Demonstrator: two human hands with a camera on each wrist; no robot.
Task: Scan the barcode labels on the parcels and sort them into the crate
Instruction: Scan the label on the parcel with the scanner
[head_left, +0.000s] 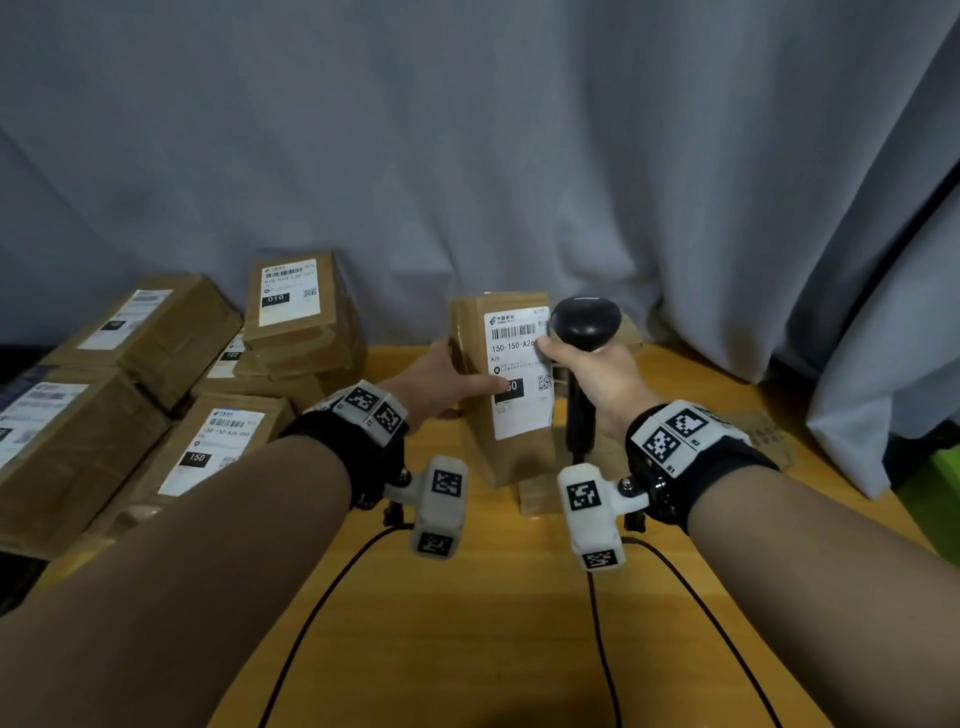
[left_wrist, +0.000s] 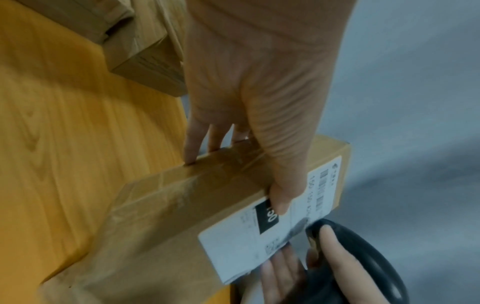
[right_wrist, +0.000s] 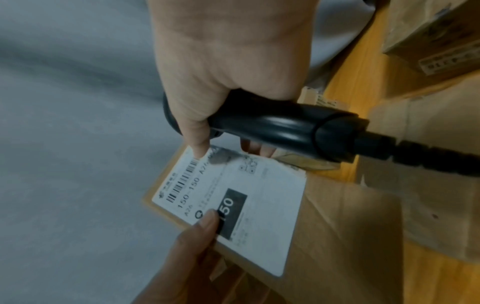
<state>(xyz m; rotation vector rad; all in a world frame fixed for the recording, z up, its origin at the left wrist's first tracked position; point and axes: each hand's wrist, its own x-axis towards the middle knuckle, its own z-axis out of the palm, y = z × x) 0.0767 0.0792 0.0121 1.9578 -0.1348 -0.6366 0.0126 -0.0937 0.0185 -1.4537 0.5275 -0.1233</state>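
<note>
A brown cardboard parcel (head_left: 483, 415) stands upright at the middle of the wooden table (head_left: 467, 623), its white label (head_left: 519, 374) marked 150 facing me. My left hand (head_left: 441, 384) grips the parcel's left side, thumb pressed on the label (left_wrist: 259, 242) and fingers behind the box (left_wrist: 166, 195). My right hand (head_left: 592, 379) grips the handle of a black barcode scanner (head_left: 584, 322), whose head sits right beside the label's barcode (right_wrist: 182, 181). The scanner handle (right_wrist: 272, 127) and its cable show in the right wrist view. No crate is in view.
Several more labelled parcels are piled at the table's left (head_left: 156, 395). Flatter cardboard parcels (head_left: 748, 431) lie behind and right of the held parcel. A grey curtain (head_left: 519, 156) hangs behind the table. Black cables (head_left: 322, 597) run across the table front.
</note>
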